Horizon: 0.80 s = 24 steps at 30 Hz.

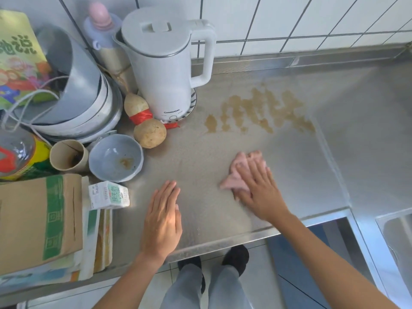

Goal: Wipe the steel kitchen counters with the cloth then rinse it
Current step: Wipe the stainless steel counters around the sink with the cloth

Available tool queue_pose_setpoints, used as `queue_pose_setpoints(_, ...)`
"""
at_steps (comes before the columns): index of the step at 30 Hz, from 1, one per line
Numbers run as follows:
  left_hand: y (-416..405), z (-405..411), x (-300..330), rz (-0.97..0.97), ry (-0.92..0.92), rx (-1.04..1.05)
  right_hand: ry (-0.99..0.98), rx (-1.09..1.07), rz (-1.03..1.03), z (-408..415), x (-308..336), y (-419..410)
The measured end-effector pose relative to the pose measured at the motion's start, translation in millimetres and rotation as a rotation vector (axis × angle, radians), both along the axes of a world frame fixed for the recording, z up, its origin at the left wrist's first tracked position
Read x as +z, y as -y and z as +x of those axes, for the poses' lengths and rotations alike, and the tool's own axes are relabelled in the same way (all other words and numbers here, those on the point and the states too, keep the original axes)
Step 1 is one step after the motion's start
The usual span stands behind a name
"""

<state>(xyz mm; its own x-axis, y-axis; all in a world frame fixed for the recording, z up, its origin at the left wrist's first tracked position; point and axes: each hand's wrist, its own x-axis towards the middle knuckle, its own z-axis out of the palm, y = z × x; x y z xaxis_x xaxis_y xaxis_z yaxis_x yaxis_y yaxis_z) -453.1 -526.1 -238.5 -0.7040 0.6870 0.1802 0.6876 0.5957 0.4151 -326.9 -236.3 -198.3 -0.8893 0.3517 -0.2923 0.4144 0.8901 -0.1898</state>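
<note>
A crumpled pink cloth (pixel 238 172) lies on the steel counter (pixel 200 157), and my right hand (pixel 260 192) presses flat on top of it, fingers spread over the fabric. My left hand (pixel 162 219) rests palm down on the bare steel to the left of the cloth, fingers together, holding nothing. A patch of brown stains (pixel 263 110) spreads across the counter beyond the cloth, toward the tiled wall.
A white kettle (pixel 165 70), a gourd (pixel 145 123), a grey bowl (pixel 116 157), a paper cup (pixel 66 157), a milk carton (pixel 109 195) and a cardboard box (pixel 40 221) crowd the left side. A second steel counter (pixel 367 130) and a sink corner (pixel 399 237) lie right.
</note>
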Motion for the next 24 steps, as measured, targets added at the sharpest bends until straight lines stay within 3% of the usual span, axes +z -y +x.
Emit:
queue_pose_setpoints(3,-0.7,0.5,2.8,-0.003,-0.003,-0.006,0.001,-0.290,0.031,-56.2,0.4,6.2)
queue_pose_setpoints(5,-1.0,0.5,2.6,0.008,-0.016,-0.004,-0.012,-0.372,-0.003,-103.2,-2.4,29.8)
queue_pose_setpoints(7,-0.9,0.5,2.9,0.035,-0.021,0.112,-0.050,-0.281,-0.039,-139.0,-4.2,62.3)
queue_pose_setpoints(10,-1.2,-4.5,8.1,0.123,0.056,0.449,-0.079,-0.045,-0.047,-150.8,-8.3,113.6)
queue_pose_setpoints(13,-0.8,-2.1,8.4,0.115,0.028,0.392,-0.113,0.184,-0.085,-114.8,-9.4,128.6)
queue_pose_setpoints(17,-1.6,-1.9,8.8,0.096,0.016,0.363,-0.062,0.335,-0.018,-53.3,-7.3,64.4)
queue_pose_setpoints(21,-7.3,-4.3,14.5,0.017,0.028,0.335,0.000,0.037,-0.020,-29.3,2.4,-22.3)
queue_pose_setpoints(24,-26.4,-12.9,20.2,0.056,0.020,0.265,-0.024,-0.306,0.011,-75.1,4.1,-29.2)
